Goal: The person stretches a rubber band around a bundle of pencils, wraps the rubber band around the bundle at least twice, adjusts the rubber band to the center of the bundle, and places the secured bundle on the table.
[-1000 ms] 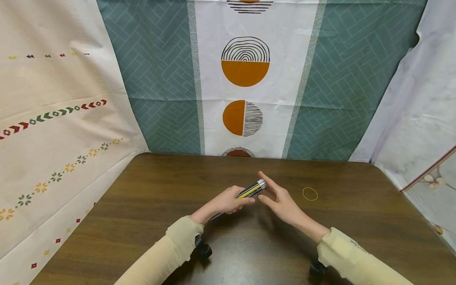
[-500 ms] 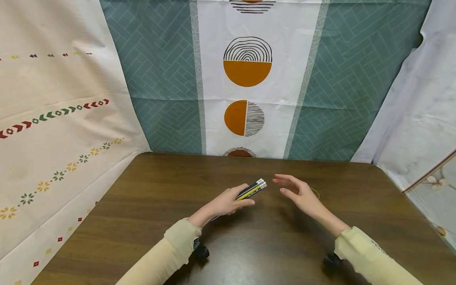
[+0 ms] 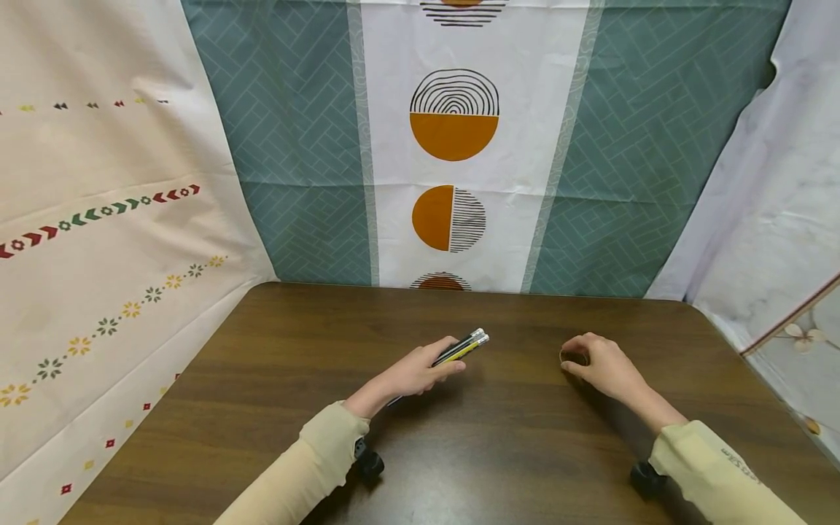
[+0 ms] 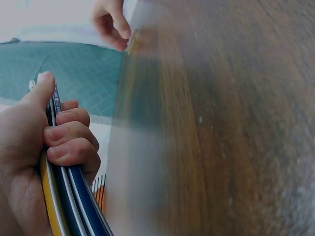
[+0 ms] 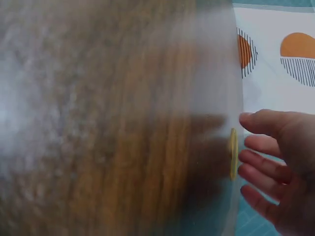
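My left hand (image 3: 420, 370) grips a bundle of several pencils (image 3: 467, 345), black ones and a yellow one. Their eraser ends point up and to the right, away from me. In the left wrist view, the fingers curl round the pencil shafts (image 4: 74, 196), with the thumb along them. At the right, my right hand (image 3: 607, 368) is low over the table, with thumb and fingers apart around a thin yellow rubber band (image 5: 234, 156). The right wrist view has its fingertips (image 5: 247, 156) right beside the band, which lies flat on the tabletop.
The brown wooden table (image 3: 512, 445) reaches back to a green and white patterned cloth (image 3: 302, 146). A cream cloth (image 3: 98, 219) hangs at the left and a pale marbled one (image 3: 774, 219) at the right.
My right hand has moved right, from beside the pencils' eraser ends to the rubber band. The left hand keeps its grip on the pencils, nearly in place.
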Available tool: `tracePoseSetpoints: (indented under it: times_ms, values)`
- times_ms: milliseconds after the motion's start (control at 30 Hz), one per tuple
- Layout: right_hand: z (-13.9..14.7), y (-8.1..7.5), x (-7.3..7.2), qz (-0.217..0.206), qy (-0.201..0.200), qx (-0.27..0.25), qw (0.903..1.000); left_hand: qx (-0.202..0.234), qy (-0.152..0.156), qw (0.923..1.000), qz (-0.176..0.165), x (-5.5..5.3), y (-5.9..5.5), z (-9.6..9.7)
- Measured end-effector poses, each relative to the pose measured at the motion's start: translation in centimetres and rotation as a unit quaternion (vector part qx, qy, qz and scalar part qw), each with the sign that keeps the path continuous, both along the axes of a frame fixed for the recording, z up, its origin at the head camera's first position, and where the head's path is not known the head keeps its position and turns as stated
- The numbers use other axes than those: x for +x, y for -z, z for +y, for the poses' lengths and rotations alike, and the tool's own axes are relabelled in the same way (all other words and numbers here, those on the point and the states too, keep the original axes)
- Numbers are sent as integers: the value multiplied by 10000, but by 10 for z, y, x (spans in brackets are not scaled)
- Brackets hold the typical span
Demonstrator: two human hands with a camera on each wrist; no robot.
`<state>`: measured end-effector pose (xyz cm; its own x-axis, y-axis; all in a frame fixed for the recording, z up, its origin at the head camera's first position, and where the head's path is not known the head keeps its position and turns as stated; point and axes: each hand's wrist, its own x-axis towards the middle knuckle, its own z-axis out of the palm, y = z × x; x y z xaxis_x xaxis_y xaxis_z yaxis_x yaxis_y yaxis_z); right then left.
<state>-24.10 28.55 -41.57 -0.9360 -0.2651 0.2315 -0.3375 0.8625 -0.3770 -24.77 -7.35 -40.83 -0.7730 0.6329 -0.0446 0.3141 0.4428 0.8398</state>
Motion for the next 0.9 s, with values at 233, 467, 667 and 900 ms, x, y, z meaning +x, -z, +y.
tracePoseSetpoints:
  times_ms: [233, 467, 667, 900]
  values:
    - [-2, -1, -3, -68, 248, 545, 9982, 21, 33, 10000, -75, 2, -4, 1]
    - [-6, -1, -6, -10, -98, 531, 9985, -90, 25, 9995, 311, 1, -2, -1]
    - [-10, 4, -10, -585, -484, -722, 9945, -185, 0, 9991, 387, 1, -2, -1]
    - [-14, 1, -6, -1897, -861, -1361, 9686, -269, 122, 9983, 497, -2, -1, 1]
